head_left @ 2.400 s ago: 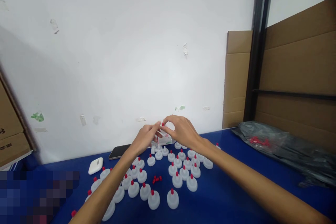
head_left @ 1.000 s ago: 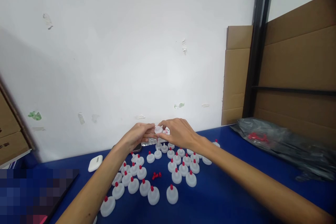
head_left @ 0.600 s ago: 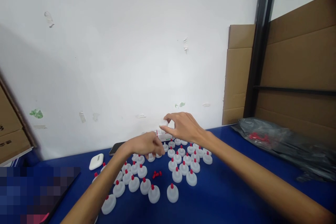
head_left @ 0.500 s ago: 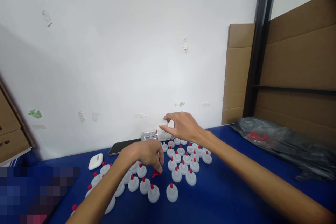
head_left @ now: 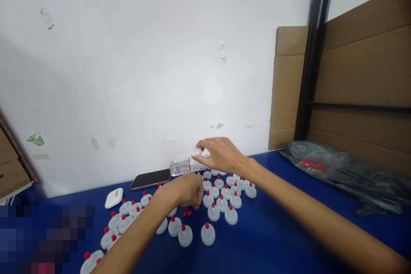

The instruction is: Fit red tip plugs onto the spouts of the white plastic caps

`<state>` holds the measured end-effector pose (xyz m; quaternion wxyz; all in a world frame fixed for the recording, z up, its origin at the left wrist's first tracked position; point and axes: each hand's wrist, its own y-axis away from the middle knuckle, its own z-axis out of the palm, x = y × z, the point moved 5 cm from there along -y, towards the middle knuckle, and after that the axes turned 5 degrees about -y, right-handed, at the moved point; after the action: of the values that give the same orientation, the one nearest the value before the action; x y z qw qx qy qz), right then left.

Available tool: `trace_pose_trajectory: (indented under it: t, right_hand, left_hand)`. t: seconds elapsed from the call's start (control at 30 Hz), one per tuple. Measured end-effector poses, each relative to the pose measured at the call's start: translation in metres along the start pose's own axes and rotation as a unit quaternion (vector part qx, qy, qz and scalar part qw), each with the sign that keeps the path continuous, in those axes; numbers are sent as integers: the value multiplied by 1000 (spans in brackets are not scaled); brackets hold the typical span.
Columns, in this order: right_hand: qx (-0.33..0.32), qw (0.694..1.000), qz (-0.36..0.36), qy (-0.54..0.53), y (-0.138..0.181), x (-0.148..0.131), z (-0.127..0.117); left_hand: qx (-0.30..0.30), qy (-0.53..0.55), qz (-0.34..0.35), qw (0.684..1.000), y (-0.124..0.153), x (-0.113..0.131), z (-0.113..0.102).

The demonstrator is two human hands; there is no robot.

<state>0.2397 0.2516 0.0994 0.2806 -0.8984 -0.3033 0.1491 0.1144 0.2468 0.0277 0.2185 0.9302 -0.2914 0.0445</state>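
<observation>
My right hand (head_left: 221, 154) is raised before the wall, thumb and index finger curved round a whitish translucent nozzle cap (head_left: 197, 151), which is hard to make out against the white. Lower and to the left, my left hand (head_left: 189, 190) is closed with fingertips pinched downward, and a bit of red shows at them, apparently a small red tip cap (head_left: 198, 206). Beside those fingers lie a few loose red tip caps (head_left: 186, 212). Around both hands stand several white nozzle caps with red tips (head_left: 208, 234); my left forearm hides some of them.
A clear plastic bottle (head_left: 180, 168) lies by the wall, alongside a dark phone (head_left: 150, 179) and a white earphone case (head_left: 114, 198). On the right, a grey plastic bag (head_left: 346, 180) with red pieces lies on the blue table (head_left: 266, 231), near cardboard sheets (head_left: 287, 94) and a dark post.
My left hand's fingers have closed and lifted slightly from the loose red tip caps. My right hand keeps its hold on the nozzle cap. The view has shifted a little.
</observation>
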Motion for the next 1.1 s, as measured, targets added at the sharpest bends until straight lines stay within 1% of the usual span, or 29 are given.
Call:
trace_pose_trajectory:
  t: [0.1, 0.13, 0.2, 0.27, 0.37, 0.4, 0.47, 0.57, 0.7, 0.9, 1.1]
  right_hand:
    - [-9, 1000, 2, 13, 0, 0, 1]
    - [-14, 1000, 2, 19, 0, 1, 1]
    - [-26, 999, 2, 33, 0, 2, 2]
    - [-40, 998, 1, 46, 0, 5, 4]
    - [-68, 996, 2, 62, 0, 11, 9]
    - [-76, 995, 2, 66, 0, 12, 11]
    - [-88, 993, 2, 72, 0, 14, 14]
    - [-92, 993, -1, 79, 0, 15, 15]
    - [-80, 993, -2, 86, 1, 14, 12]
    - [-56, 995, -7, 79, 1, 14, 10]
    - [-33, 996, -29, 71, 1, 13, 8]
  left_hand:
    - [40, -22, 6, 999, 2, 1, -7]
    - [67, -27, 8, 997, 3, 0, -12]
    - [143, -31, 13, 989, 6, -5, -26]
    - [232, -31, 15, 972, 11, -12, -43]
    - [352, -26, 11, 936, 23, -25, -68]
    - [383, -22, 10, 924, 26, -28, -74]
    - [423, -13, 12, 906, 33, -32, -82]
    - [442, -2, 28, 897, 35, -30, -83]
    - [438, 3, 47, 898, 29, -25, -76]
    - [439, 13, 48, 897, 24, -25, -73]
    - [454, 67, 40, 888, 26, -28, -74]
